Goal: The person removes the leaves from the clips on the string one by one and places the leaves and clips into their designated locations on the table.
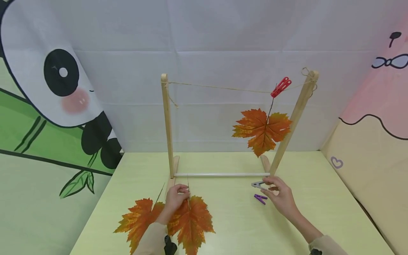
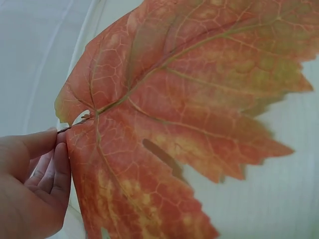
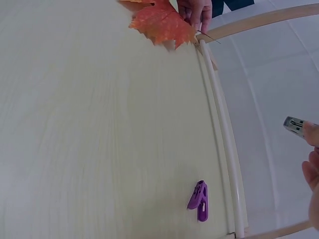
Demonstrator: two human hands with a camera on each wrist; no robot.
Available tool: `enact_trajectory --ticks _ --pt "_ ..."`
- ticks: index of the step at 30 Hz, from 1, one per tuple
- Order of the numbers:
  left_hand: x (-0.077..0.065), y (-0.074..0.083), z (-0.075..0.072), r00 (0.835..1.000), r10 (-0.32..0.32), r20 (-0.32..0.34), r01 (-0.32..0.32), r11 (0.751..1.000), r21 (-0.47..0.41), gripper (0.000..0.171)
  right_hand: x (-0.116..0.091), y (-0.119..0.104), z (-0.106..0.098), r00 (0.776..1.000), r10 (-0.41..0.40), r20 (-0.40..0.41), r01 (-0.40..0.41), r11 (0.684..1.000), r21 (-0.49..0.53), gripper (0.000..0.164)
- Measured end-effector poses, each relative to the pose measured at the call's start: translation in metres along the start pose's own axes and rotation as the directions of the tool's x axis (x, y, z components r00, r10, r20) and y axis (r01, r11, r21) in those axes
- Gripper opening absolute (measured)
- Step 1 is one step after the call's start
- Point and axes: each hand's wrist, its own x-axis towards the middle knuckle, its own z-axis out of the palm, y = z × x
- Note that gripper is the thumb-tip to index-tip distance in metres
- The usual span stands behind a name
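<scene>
Between thumb and fingers, my left hand (image 1: 177, 199) pinches the thin stem of an orange maple leaf (image 1: 193, 224). That leaf (image 2: 149, 99) fills much of the left wrist view, its stem end at the fingertips. My right hand (image 1: 282, 197) holds a grey clothespin (image 1: 259, 185) by its handle end, above the table near the frame's right foot. Below it a purple clothespin (image 1: 260, 198) lies on the table. A second maple leaf (image 1: 140, 221) lies left of my left hand, partly hidden by the forearm.
A wooden frame has a left post (image 1: 167, 127), a right post (image 1: 294, 120) and a white bottom rod (image 1: 223, 174). A string (image 1: 220, 87) spans the post tops. From it a red clothespin (image 1: 281, 87) holds a hanging maple leaf (image 1: 264, 130). Printed cloth stands behind and beside the table.
</scene>
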Motion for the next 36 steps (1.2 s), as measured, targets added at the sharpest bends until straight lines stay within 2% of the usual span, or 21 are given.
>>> enact_trajectory --ticks 7,9,11,14,19,21,25,31,36 --pt "0.001 -0.013 0.007 0.996 -0.089 0.006 0.089 0.994 -0.062 0.020 -0.008 0.002 0.002 1.000 0.029 0.006 -0.029 1.000 -0.007 0.037" --pt "0.000 -0.016 0.009 0.996 -0.086 0.001 0.086 0.994 -0.073 0.020 -0.010 0.002 0.002 0.999 0.034 0.008 -0.034 0.999 -0.018 0.037" --pt "-0.001 -0.018 0.009 0.998 -0.057 -0.006 0.056 0.995 -0.081 0.018 -0.012 0.002 0.002 0.999 0.037 0.009 -0.037 0.999 -0.029 0.037" --pt "-0.002 -0.023 0.008 0.999 0.035 -0.014 -0.037 0.993 -0.113 0.015 -0.016 0.003 0.002 0.999 0.041 0.005 -0.040 0.999 -0.037 0.038" --pt "0.000 -0.029 0.010 1.000 0.006 -0.016 -0.008 0.994 -0.111 0.017 -0.021 0.006 0.002 0.999 0.052 0.006 -0.052 0.998 -0.043 0.038" --pt "0.001 -0.029 0.011 0.998 -0.057 -0.021 0.055 0.994 -0.089 0.018 -0.023 0.007 0.002 0.998 0.060 0.010 -0.060 0.997 -0.045 0.038" --pt "0.000 -0.029 0.011 0.999 -0.036 -0.023 0.034 0.997 -0.064 0.019 -0.030 0.016 0.003 0.997 0.071 0.001 -0.071 0.997 -0.034 0.038" --pt "-0.001 -0.028 0.010 0.999 -0.020 -0.028 0.020 1.000 0.004 0.018 -0.044 0.043 0.009 0.993 0.118 -0.008 -0.118 0.993 -0.025 0.036" --pt "-0.002 -0.027 0.009 0.999 0.011 -0.032 -0.009 0.998 0.058 0.018 -0.051 0.048 0.012 0.990 0.140 0.014 -0.140 0.990 -0.011 0.036"
